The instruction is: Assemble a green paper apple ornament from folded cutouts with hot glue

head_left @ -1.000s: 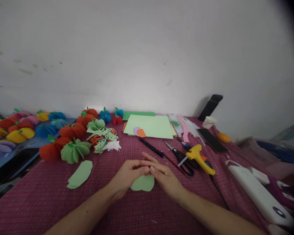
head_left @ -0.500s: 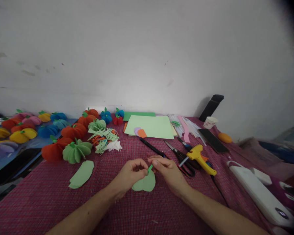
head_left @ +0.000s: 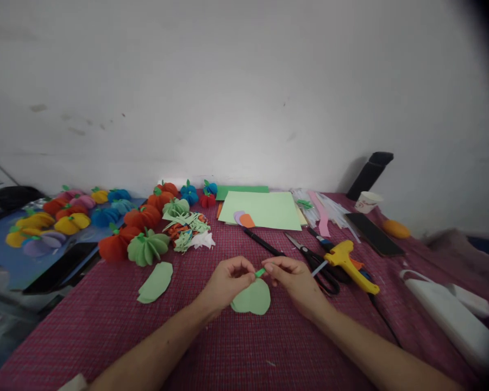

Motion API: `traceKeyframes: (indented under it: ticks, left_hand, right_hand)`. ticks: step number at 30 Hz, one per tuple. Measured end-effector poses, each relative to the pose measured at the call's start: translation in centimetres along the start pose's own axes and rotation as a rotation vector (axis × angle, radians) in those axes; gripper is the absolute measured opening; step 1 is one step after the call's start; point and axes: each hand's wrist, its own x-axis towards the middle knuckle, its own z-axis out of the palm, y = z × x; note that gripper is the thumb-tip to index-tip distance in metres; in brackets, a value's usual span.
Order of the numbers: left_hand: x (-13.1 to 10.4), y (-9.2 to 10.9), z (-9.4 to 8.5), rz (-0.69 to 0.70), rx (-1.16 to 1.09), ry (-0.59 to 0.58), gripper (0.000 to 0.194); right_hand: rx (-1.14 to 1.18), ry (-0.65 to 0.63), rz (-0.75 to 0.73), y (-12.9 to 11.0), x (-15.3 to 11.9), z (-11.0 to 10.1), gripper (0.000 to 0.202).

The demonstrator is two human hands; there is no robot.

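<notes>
Between my hands is a small bright green paper strip [head_left: 260,272]. The fingertips of my left hand [head_left: 231,279] pinch its left end, and those of my right hand [head_left: 294,278] pinch the right end. Just below my fingers a light green paper shape [head_left: 252,298] with rounded lobes lies on the cloth, its upper part partly covered by my left hand. Further left are overlapping light green cut pieces [head_left: 156,283]. Behind them stands a light green paper pumpkin [head_left: 148,247] with a green leaf on top.
To the right lie black-handled scissors [head_left: 309,258] and a yellow glue gun [head_left: 348,264] with its cord. A black pen [head_left: 264,242] is beyond my hands, before light green sheets [head_left: 264,209]. Paper scraps [head_left: 187,231] and several coloured paper pumpkins [head_left: 142,217] fill the left.
The view has turned left, so the table's things appear further right. The green strip, steeply tilted before, is now nearer level, its ends held between both hands.
</notes>
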Motion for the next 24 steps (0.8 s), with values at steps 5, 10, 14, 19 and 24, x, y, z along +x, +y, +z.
traceKeyframes:
  ticks: [5, 10, 14, 19, 24]
  left_hand:
    - [0.25, -0.5, -0.14, 0.068, 0.02, -0.006, 0.014]
    - [0.11, -0.74, -0.44, 0.136, 0.077, -0.025, 0.017]
    - [-0.2, -0.17, -0.61, 0.196, 0.258, -0.066, 0.025]
    - [-0.11, -0.1, -0.67, 0.195, 0.321, -0.017, 0.019]
    - [0.23, -0.7, -0.54, 0.178, 0.231, 0.049, 0.016]
  right_hand:
    - [-0.026, -0.012, 0.008, 0.1, 0.14, -0.19, 0.018]
    - [-0.087, -0.041, -0.005, 0.52, 0.37, -0.55, 0.019]
    - [-0.157, -0.054, -0.016, 0.46, 0.58, -0.75, 0.02]
    - [-0.19, -0.08, -0.027, 0.17, 0.66, -0.87, 0.021]
    - [-0.157, -0.082, -0.03, -0.15, 0.62, -0.88, 0.021]
